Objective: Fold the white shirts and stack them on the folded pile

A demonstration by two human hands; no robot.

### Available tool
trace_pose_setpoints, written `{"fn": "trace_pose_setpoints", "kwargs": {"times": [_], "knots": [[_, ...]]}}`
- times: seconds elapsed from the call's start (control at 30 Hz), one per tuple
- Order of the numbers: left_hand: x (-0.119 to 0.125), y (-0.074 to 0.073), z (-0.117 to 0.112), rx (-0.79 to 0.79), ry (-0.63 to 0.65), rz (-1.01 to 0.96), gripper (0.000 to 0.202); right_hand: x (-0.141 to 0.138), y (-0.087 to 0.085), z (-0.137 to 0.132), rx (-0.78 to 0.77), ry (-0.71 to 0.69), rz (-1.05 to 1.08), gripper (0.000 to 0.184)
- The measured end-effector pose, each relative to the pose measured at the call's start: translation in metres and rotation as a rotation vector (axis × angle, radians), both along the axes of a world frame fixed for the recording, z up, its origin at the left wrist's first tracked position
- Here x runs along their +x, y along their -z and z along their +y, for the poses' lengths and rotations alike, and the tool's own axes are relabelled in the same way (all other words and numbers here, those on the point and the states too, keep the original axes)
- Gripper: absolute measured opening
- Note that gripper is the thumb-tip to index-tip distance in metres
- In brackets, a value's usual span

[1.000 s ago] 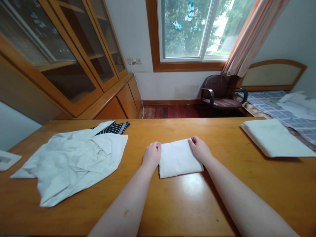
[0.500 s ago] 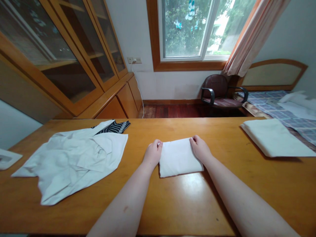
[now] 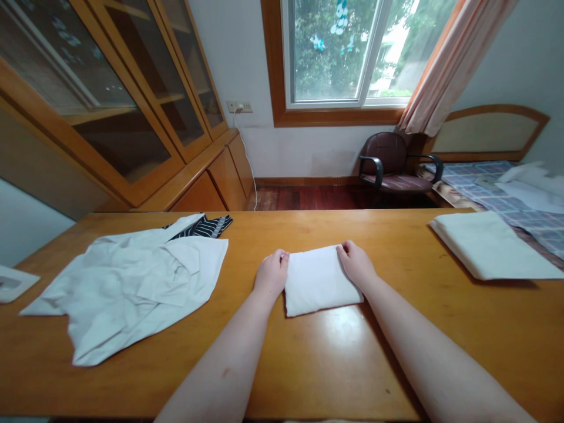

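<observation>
A white cloth [image 3: 324, 282], folded into a small flat rectangle, lies on the wooden table [image 3: 308, 364] in front of me. My left hand [image 3: 272, 273] grips its upper left corner, thumb on top and fingers curled at the edge. At the upper right corner, my right hand [image 3: 356, 265] pinches the cloth the same way. The fingers under the cloth are hidden. To the left a crumpled white cloth [image 3: 136, 282] is spread loosely, with a black-and-white striped piece [image 3: 202, 227] showing from beneath its far edge.
A larger folded white cloth [image 3: 493, 244] rests at the table's right side. A white object [image 3: 15, 285] sits at the left edge. Beyond the table stand a glass-door cabinet [image 3: 176, 117], an armchair [image 3: 392, 164] and a bed [image 3: 476, 176] with checked bedding.
Almost nothing differs. Both hands keep hold of the folded cloth's upper corners, and its top edge has shifted very slightly.
</observation>
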State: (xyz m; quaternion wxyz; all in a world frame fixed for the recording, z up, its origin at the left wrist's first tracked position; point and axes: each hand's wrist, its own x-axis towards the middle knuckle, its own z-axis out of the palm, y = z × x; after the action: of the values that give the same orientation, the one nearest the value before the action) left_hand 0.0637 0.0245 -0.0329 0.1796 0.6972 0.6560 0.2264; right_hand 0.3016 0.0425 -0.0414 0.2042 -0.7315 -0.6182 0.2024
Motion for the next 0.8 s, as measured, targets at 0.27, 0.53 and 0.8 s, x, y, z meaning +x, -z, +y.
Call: {"fn": "trace_pose_setpoints", "kwargs": {"times": [0.27,0.53,0.8], "knots": [[-0.003,0.005,0.003,0.1,-0.07,-0.008,0.025,0.0,0.003,0.002,-0.001,0.041,0.054,0.025],[0.027,-0.008,-0.028,0.178,0.409,0.121,0.043,-0.003,0.002,0.0,0.022,0.019,0.031,0.025],[0.034,0.012,-0.025,-0.003,0.325,0.27,0.077,-0.003,0.002,-0.001,0.097,-0.018,-0.039,0.027]]}}
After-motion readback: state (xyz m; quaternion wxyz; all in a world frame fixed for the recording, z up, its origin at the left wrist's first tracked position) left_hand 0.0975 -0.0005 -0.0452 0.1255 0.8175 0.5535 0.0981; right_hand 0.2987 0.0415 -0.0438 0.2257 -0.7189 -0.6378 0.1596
